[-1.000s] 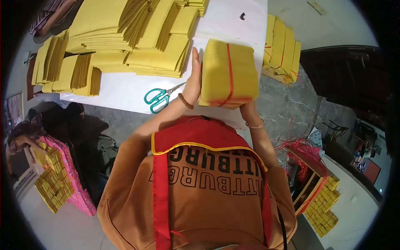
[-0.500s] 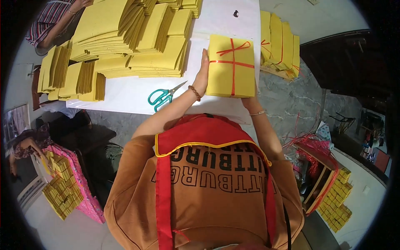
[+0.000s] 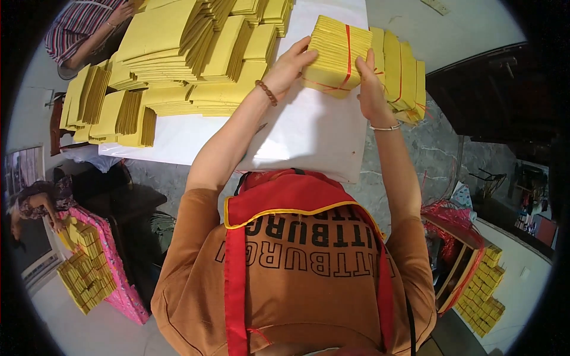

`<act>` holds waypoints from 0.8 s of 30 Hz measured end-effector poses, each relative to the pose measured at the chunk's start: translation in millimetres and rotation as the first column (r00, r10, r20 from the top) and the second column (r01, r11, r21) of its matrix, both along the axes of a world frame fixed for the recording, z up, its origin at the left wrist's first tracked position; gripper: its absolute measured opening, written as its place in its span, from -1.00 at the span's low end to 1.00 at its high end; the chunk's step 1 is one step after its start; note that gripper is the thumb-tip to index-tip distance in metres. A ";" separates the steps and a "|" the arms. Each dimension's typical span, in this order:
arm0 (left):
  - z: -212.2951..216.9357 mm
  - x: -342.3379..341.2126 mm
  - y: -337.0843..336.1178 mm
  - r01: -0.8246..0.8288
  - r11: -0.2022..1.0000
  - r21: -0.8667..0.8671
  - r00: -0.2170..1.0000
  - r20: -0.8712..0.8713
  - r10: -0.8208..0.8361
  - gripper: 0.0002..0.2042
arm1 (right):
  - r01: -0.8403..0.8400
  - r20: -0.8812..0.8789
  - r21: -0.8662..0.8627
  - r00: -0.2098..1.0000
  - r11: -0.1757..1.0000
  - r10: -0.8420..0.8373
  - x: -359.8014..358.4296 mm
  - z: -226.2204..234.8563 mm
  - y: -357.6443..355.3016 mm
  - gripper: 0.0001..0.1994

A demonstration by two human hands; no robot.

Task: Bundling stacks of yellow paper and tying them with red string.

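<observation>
Head view: both hands on yellow paper bundle (image 3: 333, 54) tied with red string, top centre of frame. Left hand (image 3: 287, 66) clasps bundle's left edge, fingers curled over top. Right hand (image 3: 370, 88) presses its right side, fingers wrapped on it. Bundle sits on white table (image 3: 309, 130), touching row of tied bundles (image 3: 404, 74) at right (upright, on edge). Loose yellow stacks (image 3: 178, 59) fill upper left.

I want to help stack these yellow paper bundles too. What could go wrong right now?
1. The tied bundle is tilted between the left hand and right hand; it might slip.
2. The row of tied bundles stands right at the table's corner; a bump could knock some off.
3. The red string looks thin and might slide loose.
</observation>
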State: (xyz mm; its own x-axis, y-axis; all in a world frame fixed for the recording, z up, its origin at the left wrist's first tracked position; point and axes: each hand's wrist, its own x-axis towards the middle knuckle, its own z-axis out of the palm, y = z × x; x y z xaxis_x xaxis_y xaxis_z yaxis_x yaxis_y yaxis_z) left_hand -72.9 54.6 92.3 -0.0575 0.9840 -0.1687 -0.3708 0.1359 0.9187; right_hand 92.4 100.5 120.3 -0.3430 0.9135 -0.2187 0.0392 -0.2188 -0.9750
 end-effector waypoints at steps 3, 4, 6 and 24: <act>-6.1 5.7 9.8 -0.075 0.995 0.072 0.961 -0.260 0.091 -0.42 | -0.026 0.111 -0.148 0.993 0.989 0.043 4.7 -1.2 4.9 -0.34; -6.0 6.2 11.1 -0.091 0.993 0.081 0.962 -0.252 0.108 -0.42 | -0.031 0.113 -0.141 0.992 0.989 0.047 8.5 -3.2 9.2 -0.34; -2.3 7.7 8.9 -0.163 0.985 0.058 0.893 -0.415 0.172 -0.50 | -0.119 -0.029 -0.060 0.993 0.991 0.117 19.7 -10.8 17.7 -0.34; -49.5 100.5 -5.3 -0.313 0.722 0.617 0.155 -0.717 0.679 -0.91 | -0.410 0.441 0.839 0.897 0.357 -0.006 39.2 -49.8 49.5 -0.57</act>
